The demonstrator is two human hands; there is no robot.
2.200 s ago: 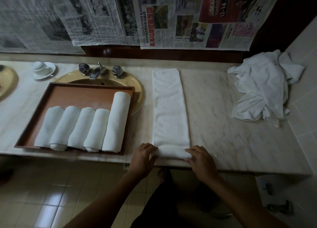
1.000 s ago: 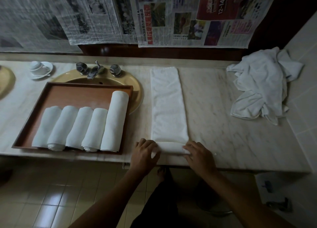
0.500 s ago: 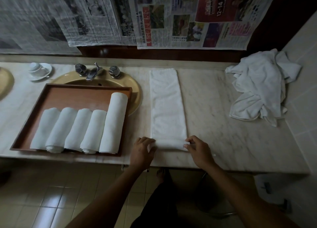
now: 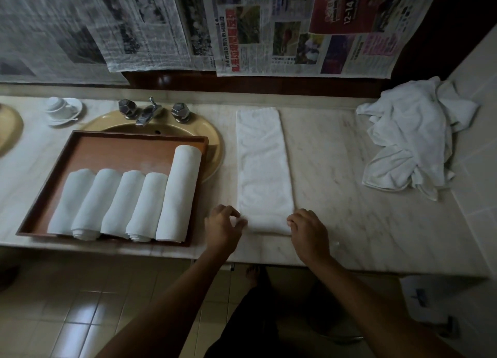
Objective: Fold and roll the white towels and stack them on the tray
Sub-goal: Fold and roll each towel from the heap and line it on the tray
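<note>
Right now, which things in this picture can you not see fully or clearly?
- Sink, head view: tray covers its bowl.
- Second basin: cut by left edge.
- Towel roll: how tight, ends hidden by left hand and right hand.
- Towel pile: count unclear, crumpled.

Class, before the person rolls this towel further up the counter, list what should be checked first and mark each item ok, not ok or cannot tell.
1. Left hand at the roll's left end: ok.
2. Right hand at its right end: ok.
3. Folded towel lies flat and straight ahead: ok.
4. Roll tightness: cannot tell.
5. Free space on the tray behind the rolled towels: ok.
6. Towel pile clear of the rolling path: ok.
</note>
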